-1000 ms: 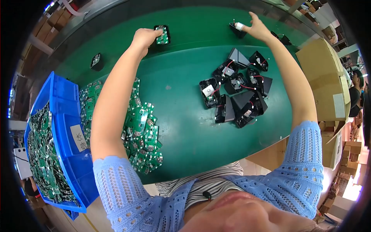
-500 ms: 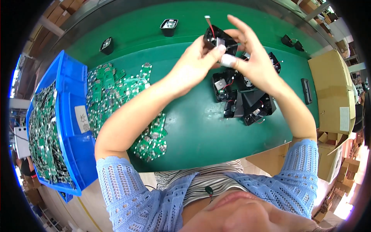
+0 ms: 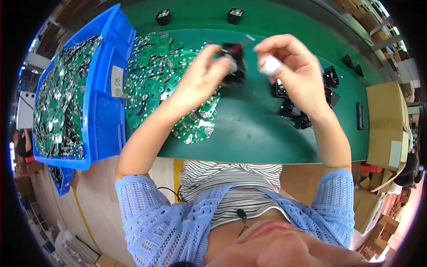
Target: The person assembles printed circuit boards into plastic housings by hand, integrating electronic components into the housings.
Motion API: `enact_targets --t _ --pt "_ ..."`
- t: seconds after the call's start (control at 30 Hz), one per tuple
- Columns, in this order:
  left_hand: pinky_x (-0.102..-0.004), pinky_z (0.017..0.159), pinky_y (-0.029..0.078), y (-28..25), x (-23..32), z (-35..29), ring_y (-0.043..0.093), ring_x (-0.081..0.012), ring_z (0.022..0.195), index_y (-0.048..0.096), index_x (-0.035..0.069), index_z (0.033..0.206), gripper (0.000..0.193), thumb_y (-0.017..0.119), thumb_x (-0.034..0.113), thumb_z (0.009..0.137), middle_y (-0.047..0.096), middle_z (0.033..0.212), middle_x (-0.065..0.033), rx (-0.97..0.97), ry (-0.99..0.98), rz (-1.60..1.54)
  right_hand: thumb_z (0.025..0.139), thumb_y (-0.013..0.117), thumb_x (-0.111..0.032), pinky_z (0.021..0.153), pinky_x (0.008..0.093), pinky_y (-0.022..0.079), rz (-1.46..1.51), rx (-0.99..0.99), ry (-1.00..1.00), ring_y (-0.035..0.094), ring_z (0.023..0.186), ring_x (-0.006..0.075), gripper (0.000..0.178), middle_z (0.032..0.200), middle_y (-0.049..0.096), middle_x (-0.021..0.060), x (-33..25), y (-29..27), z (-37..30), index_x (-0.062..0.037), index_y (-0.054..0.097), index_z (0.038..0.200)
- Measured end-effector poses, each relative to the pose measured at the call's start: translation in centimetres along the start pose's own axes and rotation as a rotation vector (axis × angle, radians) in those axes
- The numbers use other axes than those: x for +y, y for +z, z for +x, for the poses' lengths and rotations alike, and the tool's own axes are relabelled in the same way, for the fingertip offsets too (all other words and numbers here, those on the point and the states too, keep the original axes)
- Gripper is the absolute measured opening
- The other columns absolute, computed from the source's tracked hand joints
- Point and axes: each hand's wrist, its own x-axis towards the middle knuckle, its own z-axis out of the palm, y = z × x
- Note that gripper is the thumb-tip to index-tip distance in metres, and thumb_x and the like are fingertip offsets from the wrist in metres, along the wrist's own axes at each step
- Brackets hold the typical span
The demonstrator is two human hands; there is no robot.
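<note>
My left hand (image 3: pixel 199 79) is closed on a black plastic housing (image 3: pixel 238 66), smeared by motion, held above the table's middle. A thin wire with a pale connector (image 3: pixel 250 38) sticks up from the housing. To its right hovers my right hand (image 3: pixel 301 71), apart from the housing, fingers curved and thumb separate from the forefinger, nothing visible between them. A white wrapping (image 3: pixel 270 66) covers its thumb tip. Partly behind the right hand lie several black housings (image 3: pixel 291 108) with wires. Green circuit boards (image 3: pixel 149 80) spread across the table beside my left forearm.
A blue bin (image 3: pixel 104 102) heaped with circuit boards (image 3: pixel 60 107) stands at the left. Two black housings (image 3: pixel 235 17) sit along the far side, others (image 3: pixel 352 64) at far right. A black bar-shaped part (image 3: pixel 360 116) lies near a cardboard box (image 3: pixel 384 124) at the right edge.
My hands have separated; the right has let go of the housing. The left has carried it leftward and down, toward the boards. The whole view has shifted, bringing more of the bin in.
</note>
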Motion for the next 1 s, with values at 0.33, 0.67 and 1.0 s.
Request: enact_targets --t 0.33,0.67,1.0 --pt "-0.048 0.096 0.028 -10.8 -7.3 0.4 0.06 -0.026 0.088 0.05 0.0 0.114 0.046 0.045 0.039 0.09 0.063 0.087 -0.0116 0.881 0.055 0.808 0.088 0.055 -0.022 0.079 0.0319 0.045 -0.333 -0.124 -0.019 0.056 0.09 0.0193 0.026 0.098 0.059 0.0092 7.2 3.5 5.7 -0.003 0.055 0.105" --pt "-0.0466 0.1 0.022 -2.1 -6.9 1.9 0.057 -0.0268 0.09 0.051 0.0 0.109 0.04 0.049 0.035 0.089 0.063 0.091 -0.0123 0.602 0.174 0.588 0.078 0.063 -0.018 0.086 0.0382 0.044 -0.848 -0.269 -0.008 0.053 0.101 0.0303 0.042 0.111 0.051 0.0138 7.3 1.5 2.1 -0.0027 0.051 0.116" --pt "-0.0577 0.101 0.014 -0.7 -5.1 3.5 0.041 -0.0306 0.119 0.056 0.005 0.108 0.033 0.054 0.028 0.084 0.059 0.102 -0.0158 0.552 0.527 0.926 0.076 0.059 -0.004 0.08 0.0386 0.045 -0.898 -0.094 0.057 0.055 0.093 0.0329 0.028 0.096 0.057 0.0146 6.4 -1.4 -0.5 -0.0013 0.053 0.103"
